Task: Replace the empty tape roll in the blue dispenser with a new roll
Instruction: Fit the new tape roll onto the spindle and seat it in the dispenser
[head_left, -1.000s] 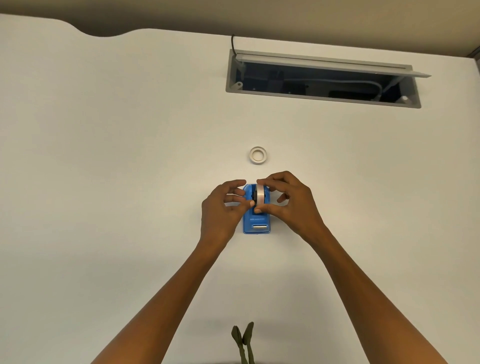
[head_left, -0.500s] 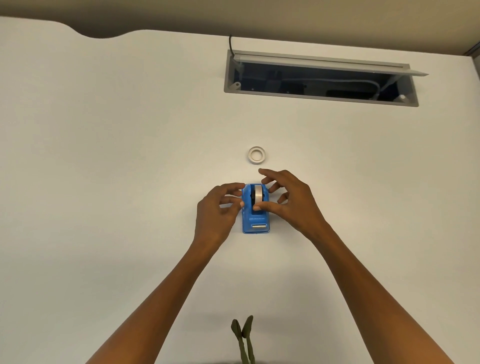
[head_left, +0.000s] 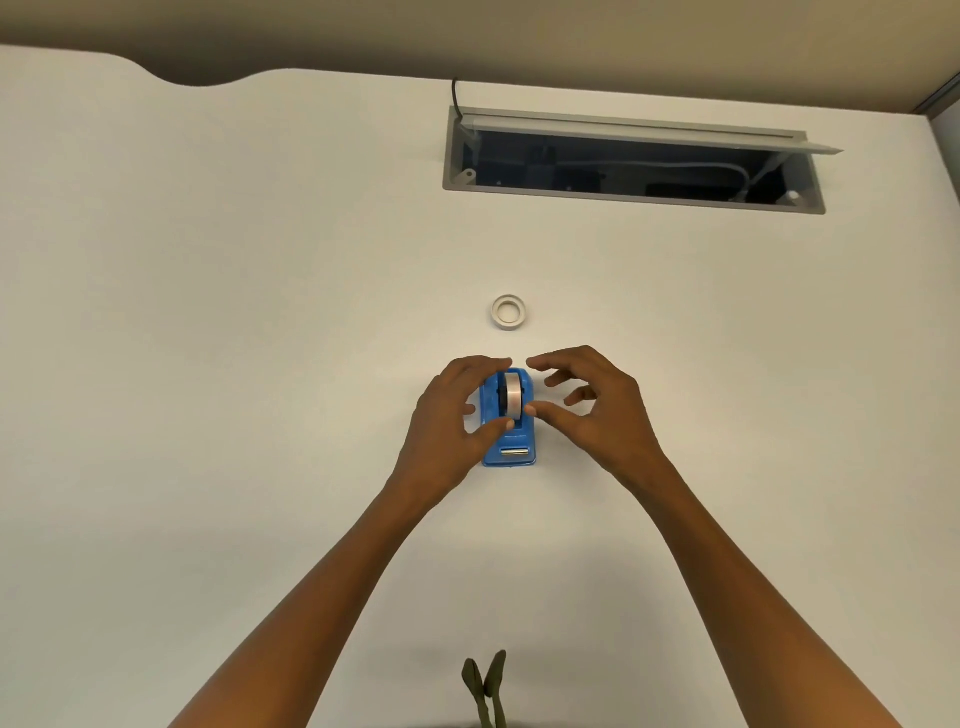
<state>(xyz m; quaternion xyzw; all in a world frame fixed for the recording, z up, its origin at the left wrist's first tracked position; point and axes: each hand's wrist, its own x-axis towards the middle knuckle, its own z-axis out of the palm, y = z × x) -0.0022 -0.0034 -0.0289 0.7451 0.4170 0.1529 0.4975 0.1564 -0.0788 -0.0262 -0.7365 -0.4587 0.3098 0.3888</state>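
The blue tape dispenser (head_left: 511, 453) stands on the white desk (head_left: 260, 364), cutter end toward me. A new tape roll (head_left: 514, 397) sits upright in its cradle. My left hand (head_left: 449, 415) wraps the dispenser's left side, with the forefinger curled over the back end and the thumb pressed on the body just in front of the roll. My right hand (head_left: 595, 410) is beside the right side with fingers spread; its thumb tip touches or nearly touches the dispenser's edge. The empty white roll core (head_left: 508, 312) lies flat a little beyond the dispenser.
An open cable hatch (head_left: 631, 158) with a raised grey lid is set into the desk at the far right. Two olive-green strap ends (head_left: 485, 686) hang at the bottom edge of the view.
My right hand let go of the tape roll and drew back to the right with its fingers spreading. My left hand closed over the dispenser. The roll now sits in the cradle.
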